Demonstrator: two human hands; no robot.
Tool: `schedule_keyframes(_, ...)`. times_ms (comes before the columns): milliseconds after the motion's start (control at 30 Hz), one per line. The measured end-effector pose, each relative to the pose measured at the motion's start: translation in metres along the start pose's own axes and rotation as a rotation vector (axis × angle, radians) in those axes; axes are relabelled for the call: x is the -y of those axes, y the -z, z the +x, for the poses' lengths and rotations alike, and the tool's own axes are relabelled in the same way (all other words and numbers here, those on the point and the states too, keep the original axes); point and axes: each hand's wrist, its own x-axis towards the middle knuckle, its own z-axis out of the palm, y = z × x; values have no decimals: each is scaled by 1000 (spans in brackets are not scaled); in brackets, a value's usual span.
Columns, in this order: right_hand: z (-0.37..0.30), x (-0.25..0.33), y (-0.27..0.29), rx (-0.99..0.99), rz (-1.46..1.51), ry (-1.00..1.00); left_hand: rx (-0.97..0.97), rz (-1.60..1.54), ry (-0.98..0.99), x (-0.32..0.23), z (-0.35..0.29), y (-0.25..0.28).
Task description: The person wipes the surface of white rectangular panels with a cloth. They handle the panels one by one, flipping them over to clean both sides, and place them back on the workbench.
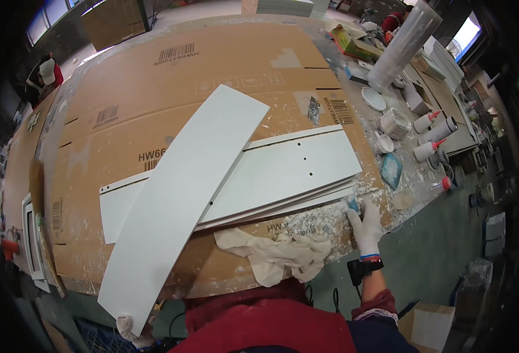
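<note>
A long white panel (183, 182) lies slantwise across a stack of white panels (295, 159) on the table. Its near end juts past the table's front edge, where my gloved left hand (131, 329) grips it. Several dark holes and a grooved edge show on the stack's top panel. Beside the stack's near right corner is my gloved right hand (366, 228), thumb and fingers apart. A small blue thing (353, 203) sits at its fingertips, too small to make out. A crumpled off-white cloth (280, 253) lies in front of the stack.
Flattened cardboard (118, 141) covers the table, with white flakes near its front. Along the right side are a blue diamond-shaped piece (391, 171), white bottles with red tips (426, 150), tubs and a tall plastic-wrapped roll (403, 47). At far left, another person (45, 75) bends over.
</note>
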Motion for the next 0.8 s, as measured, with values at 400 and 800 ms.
schedule_keyframes(400,46,13,41,-62,838,-49,-80,-603,457,-16,-10,-6)
schedule_keyframes(800,159,237,73,337,224,853,150,-698,415,-47,-6,-23)
